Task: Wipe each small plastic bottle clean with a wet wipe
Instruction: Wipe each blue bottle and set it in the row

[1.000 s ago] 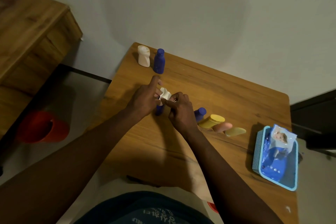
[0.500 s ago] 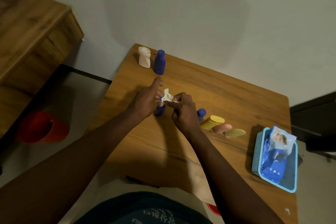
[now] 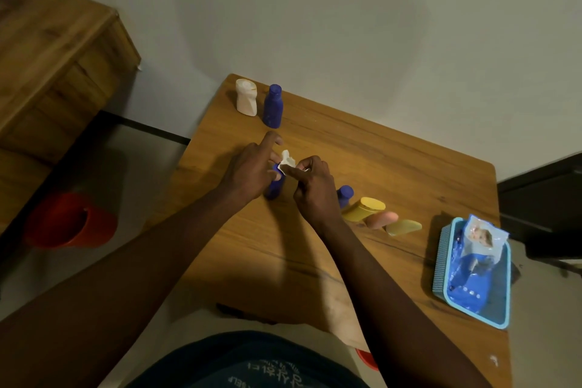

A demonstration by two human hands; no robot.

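Observation:
My left hand (image 3: pixel 252 168) grips a small blue bottle (image 3: pixel 274 188) that stands upright mid-table, mostly hidden by the fingers. My right hand (image 3: pixel 313 187) pinches a crumpled white wet wipe (image 3: pixel 287 161) against the bottle's top. A white bottle (image 3: pixel 246 97) and a blue bottle (image 3: pixel 272 106) stand at the table's far left corner. To the right of my right hand sit another blue bottle (image 3: pixel 345 195), a yellow bottle (image 3: pixel 363 208), a pink bottle (image 3: pixel 381 219) and a pale yellow bottle (image 3: pixel 403 227), the last three lying down.
A light blue basket (image 3: pixel 441 264) at the right edge of the wooden table (image 3: pixel 393 167) holds a blue wet-wipe pack (image 3: pixel 470 268). A red bucket (image 3: pixel 67 220) stands on the floor to the left, beside a wooden cabinet (image 3: pixel 56 50). A wall runs behind the table.
The wipe has shifted from the bottle's side up onto its top, and both hands have turned slightly around the bottle. The other bottles have not moved.

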